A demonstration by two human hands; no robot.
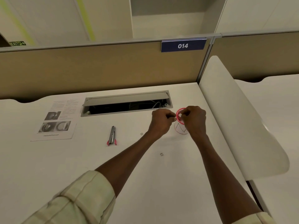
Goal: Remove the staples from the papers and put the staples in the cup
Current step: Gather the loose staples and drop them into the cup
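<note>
Red-rimmed cup half hidden behind both hands' closed grip.

A white desk backed by a tan partition bearing a blue sign numbered 014. An open cable hatch is set into the desk near the partition. A white curved divider stands along the right edge
</note>
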